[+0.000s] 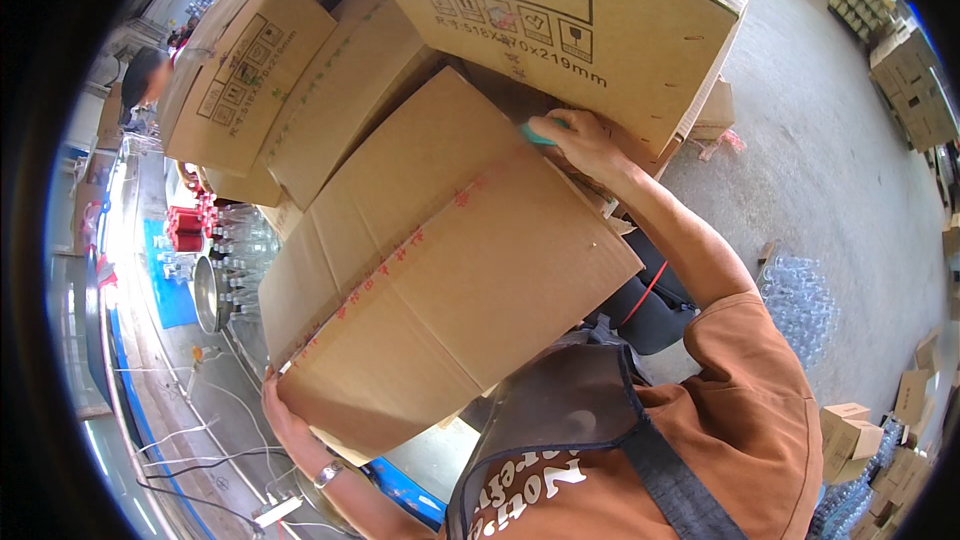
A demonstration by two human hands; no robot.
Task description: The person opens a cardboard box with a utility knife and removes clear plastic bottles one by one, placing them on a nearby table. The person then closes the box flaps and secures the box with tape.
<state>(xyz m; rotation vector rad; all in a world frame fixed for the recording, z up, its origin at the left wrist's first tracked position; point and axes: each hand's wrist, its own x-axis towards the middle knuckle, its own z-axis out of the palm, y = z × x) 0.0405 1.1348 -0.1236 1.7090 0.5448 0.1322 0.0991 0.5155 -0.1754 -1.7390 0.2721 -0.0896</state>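
Stacked cartons [300, 90] behind held box [440, 270]

You grip a large brown corrugated cardboard box [440, 270]: matt, slightly fibrous paper face, with a smooth taped seam. Your dark apron [570, 410] reads as glossy coated fabric over a matt orange cotton shirt [760, 410]. The grey concrete floor [830, 170] is rough and dull.

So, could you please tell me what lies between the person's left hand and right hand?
In the head view, the taped cardboard box spans the whole stretch: the left hand grips its lower corner, the right hand presses its far top edge.
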